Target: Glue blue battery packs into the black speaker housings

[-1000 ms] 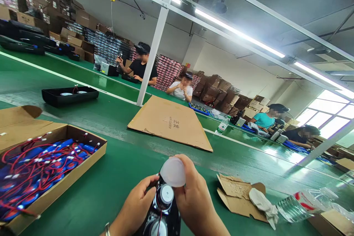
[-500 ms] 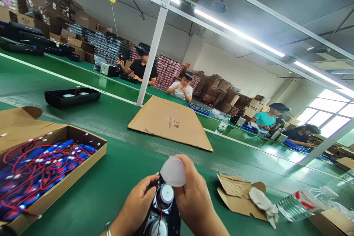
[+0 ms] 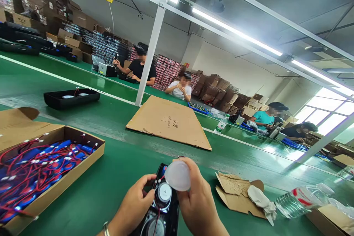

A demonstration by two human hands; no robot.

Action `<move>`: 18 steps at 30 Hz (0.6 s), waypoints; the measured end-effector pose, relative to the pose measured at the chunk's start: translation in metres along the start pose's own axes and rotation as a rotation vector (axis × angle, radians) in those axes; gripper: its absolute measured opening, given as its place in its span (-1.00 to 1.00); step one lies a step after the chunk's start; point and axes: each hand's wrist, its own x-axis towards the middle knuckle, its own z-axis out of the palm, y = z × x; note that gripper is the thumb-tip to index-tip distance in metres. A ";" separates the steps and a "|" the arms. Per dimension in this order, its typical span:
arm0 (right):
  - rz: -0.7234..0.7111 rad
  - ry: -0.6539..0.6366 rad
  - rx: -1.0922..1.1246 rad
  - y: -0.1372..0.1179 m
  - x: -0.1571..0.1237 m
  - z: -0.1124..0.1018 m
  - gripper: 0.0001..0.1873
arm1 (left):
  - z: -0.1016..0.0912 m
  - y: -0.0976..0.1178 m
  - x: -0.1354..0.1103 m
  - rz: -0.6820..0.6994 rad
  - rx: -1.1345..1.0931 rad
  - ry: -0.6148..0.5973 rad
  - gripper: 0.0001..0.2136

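Two bare hands work over a green workbench [image 3: 116, 169]: the left hand [image 3: 132, 201] clenches a black plastic speaker panel [image 3: 172, 210] by its edge, and the right hand [image 3: 197, 201] grasps a translucent white plastic dome [image 3: 178, 175] just above the panel's upper silver-centred driver [image 3: 165, 193]. A cardboard tray [image 3: 55, 188] of red-wired blue parts sits nearby, left.

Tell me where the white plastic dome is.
The dome is at bottom centre of the head view, held by the right hand, beside the round speaker on the black panel the left hand grips.
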 end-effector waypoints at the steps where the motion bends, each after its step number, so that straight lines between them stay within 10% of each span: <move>1: -0.002 0.004 0.005 0.001 -0.001 0.000 -0.54 | 0.000 -0.001 0.000 0.006 -0.004 0.006 -0.60; 18: 0.070 0.059 -0.007 0.017 -0.006 0.000 -0.59 | -0.001 -0.005 0.005 -0.011 -0.054 0.017 -0.63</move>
